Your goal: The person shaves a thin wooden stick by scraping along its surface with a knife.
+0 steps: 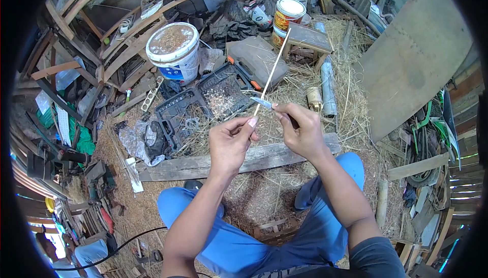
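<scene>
Straw-coloured, a strip (275,66) is pinched in the left hand (230,143), slanting ahead of it; the right hand (301,128) grips a knife (267,104), its blade crossing the strip. Below the hands lies a plank (269,158); beyond the left, an open case (168,108), then a bucket (175,60).

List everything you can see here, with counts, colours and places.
Stick: one, pale, centre
Knife: one, silvery, at the stick
Bucket: one, white and blue, upper left
Tool case: count unclear, dark grey, left of centre
Stool: one, brown, upper centre
Tub: at least one, orange and yellow, behind the stool
Plank: one, grey-brown, across the floor
Board: one, large, grey-brown, right
Straw: uncounted, tan, floor
Scrap wood: many, brown, edges
Cable: one, black, lower left
Left grip: one, bare, on the stick
Right grip: one, bare, on the knife
Legs: two, blue trousers, bottom
</scene>
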Demonstrator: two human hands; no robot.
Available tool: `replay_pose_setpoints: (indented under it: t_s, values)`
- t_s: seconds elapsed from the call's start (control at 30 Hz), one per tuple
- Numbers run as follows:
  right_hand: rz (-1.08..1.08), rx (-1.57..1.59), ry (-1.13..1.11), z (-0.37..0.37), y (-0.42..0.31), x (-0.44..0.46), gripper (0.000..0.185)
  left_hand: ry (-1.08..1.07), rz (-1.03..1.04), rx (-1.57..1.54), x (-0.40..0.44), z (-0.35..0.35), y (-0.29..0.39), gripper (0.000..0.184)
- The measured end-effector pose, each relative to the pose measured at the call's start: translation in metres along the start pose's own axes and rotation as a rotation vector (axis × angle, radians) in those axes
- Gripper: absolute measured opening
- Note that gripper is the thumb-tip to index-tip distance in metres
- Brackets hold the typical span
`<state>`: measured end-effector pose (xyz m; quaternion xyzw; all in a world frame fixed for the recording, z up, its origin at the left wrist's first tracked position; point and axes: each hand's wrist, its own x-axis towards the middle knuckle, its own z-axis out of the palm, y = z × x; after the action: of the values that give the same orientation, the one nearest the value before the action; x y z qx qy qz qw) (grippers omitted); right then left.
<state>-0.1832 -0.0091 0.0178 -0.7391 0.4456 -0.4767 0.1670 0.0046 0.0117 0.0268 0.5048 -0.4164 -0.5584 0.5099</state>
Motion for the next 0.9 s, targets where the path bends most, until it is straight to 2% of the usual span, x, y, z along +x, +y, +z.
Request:
replay_pose_setpoints:
  t_s: [0.3,0.37,0.5,0.6,0.67,0.7,0.77,0.8,0.87,0.9]
  values:
    - [-0.052,-0.075,0.046,0.005,0.011,0.002,0.022,-0.007,-0.015,-0.023,0.003,-0.001,0.001,0.02]
    - [0.031,-0.089,0.073,0.003,0.012,0.004,0.021,-0.009,-0.016,-0.015,0.003,-0.001,-0.002,0.02]
    - [0.033,-0.077,0.087,0.005,0.011,0.005,0.02,0.007,-0.021,0.021,0.002,-0.002,-0.002,0.02]
    - [-0.078,-0.136,0.141,0.0,0.019,0.012,0.016,-0.017,-0.006,0.025,0.002,-0.003,-0.003,0.02]
    - [0.263,-0.159,0.244,-0.022,0.031,0.025,0.013,-0.029,0.011,0.051,-0.009,-0.007,-0.005,0.02]
    - [0.262,-0.166,0.243,-0.025,0.031,0.025,0.013,-0.037,0.028,0.069,-0.012,-0.007,-0.005,0.02]
    - [0.075,-0.115,0.345,-0.029,0.034,0.028,0.01,-0.011,0.004,0.057,-0.008,-0.01,-0.002,0.02]
    - [0.076,-0.11,0.341,-0.027,0.031,0.026,0.01,0.019,-0.028,0.059,-0.007,-0.014,-0.001,0.021]
    - [-0.029,-0.066,0.199,-0.015,0.02,0.014,0.011,0.019,-0.037,0.07,-0.004,-0.017,-0.003,0.021]
    - [-0.02,-0.063,0.204,-0.008,0.018,0.011,0.011,0.016,-0.038,0.046,-0.004,-0.016,-0.003,0.021]
